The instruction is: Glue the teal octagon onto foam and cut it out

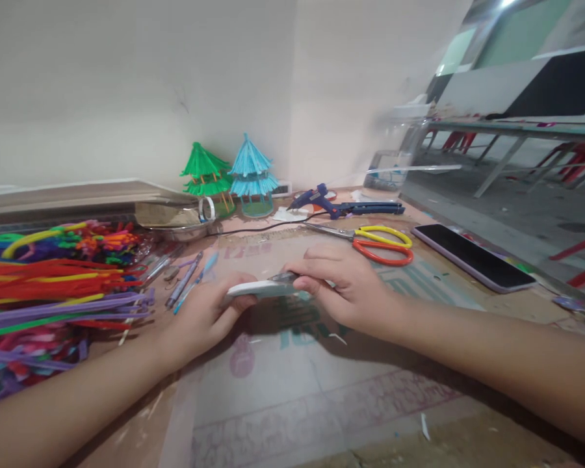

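Observation:
My left hand grips the near end of a thin white flat piece, thumb below and fingers at its edge. Pinched in my right hand is a small grey pointed tool, its tip lying against the top of the white piece; most of it is hidden by my fingers, so its kind is unclear. Both hands are held above a printed translucent sheet on the table. Small white scraps lie on that sheet.
Colourful pipe cleaners pile up at the left, beside pens. Behind stand green and blue tiered models, a glue gun, pliers and scissors. A phone lies near the right edge.

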Demonstrator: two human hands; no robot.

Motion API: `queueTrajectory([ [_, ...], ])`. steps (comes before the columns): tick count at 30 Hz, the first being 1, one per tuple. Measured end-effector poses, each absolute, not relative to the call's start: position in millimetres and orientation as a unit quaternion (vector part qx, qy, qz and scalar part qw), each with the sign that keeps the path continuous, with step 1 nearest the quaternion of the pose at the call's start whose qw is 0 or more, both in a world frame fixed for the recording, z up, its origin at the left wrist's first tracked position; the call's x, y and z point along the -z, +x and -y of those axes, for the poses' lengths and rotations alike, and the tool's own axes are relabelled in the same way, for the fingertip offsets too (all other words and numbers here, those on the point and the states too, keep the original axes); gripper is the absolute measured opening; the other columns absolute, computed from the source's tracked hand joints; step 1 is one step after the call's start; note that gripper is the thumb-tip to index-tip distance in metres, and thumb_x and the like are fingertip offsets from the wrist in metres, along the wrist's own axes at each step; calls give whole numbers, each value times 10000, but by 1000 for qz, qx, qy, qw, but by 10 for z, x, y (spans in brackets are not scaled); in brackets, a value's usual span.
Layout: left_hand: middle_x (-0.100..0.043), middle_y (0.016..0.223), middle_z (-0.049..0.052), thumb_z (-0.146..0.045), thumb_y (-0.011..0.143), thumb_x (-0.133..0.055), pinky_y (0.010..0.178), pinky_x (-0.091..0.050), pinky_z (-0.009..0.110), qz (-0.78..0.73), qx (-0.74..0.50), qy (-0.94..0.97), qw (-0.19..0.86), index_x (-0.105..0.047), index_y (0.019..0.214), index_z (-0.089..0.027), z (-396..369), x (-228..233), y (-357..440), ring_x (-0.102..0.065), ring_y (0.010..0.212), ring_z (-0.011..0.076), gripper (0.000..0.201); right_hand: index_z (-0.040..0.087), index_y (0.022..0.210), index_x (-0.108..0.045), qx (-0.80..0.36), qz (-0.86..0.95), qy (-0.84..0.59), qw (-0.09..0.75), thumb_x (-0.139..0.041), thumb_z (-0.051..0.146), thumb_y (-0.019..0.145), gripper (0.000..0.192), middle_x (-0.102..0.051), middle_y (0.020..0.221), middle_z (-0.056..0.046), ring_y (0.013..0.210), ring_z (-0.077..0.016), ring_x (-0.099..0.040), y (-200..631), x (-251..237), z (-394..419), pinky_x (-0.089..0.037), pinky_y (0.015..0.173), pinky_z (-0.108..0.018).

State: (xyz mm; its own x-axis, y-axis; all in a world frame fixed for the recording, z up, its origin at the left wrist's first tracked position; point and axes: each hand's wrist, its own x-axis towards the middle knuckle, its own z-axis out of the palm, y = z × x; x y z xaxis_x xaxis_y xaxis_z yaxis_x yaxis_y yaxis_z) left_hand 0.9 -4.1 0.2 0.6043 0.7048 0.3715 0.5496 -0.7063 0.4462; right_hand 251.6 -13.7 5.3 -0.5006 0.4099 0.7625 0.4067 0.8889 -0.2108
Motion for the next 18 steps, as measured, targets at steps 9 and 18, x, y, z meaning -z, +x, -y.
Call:
queueTrajectory([
  [9,-755,983,45,-367,933,-472,776,-559,300,-398,-317,851,129,-644,1048,-187,-14,65,-1,-684,895,214,274,168,1077,-698,-26,834,-273,480,-526,260,992,213,-720,880,-62,782,-170,-640,2529,8,63,-511,695,-296],
  [18,-748,932,44,-350,938,-471,757,-544,298,-385,-298,868,98,-655,1011,-192,-19,51,-32,-678,840,204,253,179,1079,-707,-42,852,-266,448,-506,274,998,237,-701,820,-53,742,-175,-616,2529,-15,89,-499,687,-306],
])
